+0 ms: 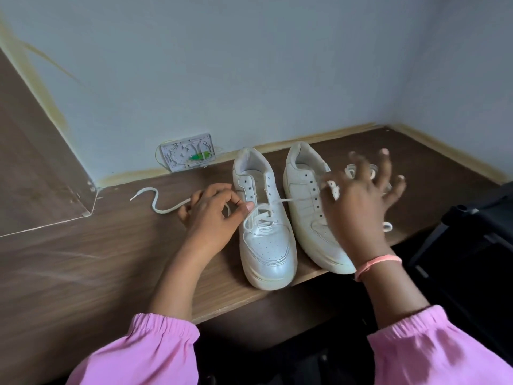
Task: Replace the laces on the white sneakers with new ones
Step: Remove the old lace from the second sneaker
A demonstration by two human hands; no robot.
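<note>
White leather sneakers (266, 218) sit paired on the brown wooden desk (97, 259) as the left hand (211, 215) pinches a cream flat lace (163, 208) taut and the right hand (361, 198) hovers, fingers spread.

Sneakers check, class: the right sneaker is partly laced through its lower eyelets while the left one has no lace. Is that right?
Not quite. The head view shows the left sneaker partly laced through its lower eyelets, while the right sneaker has bare eyelets.
</note>
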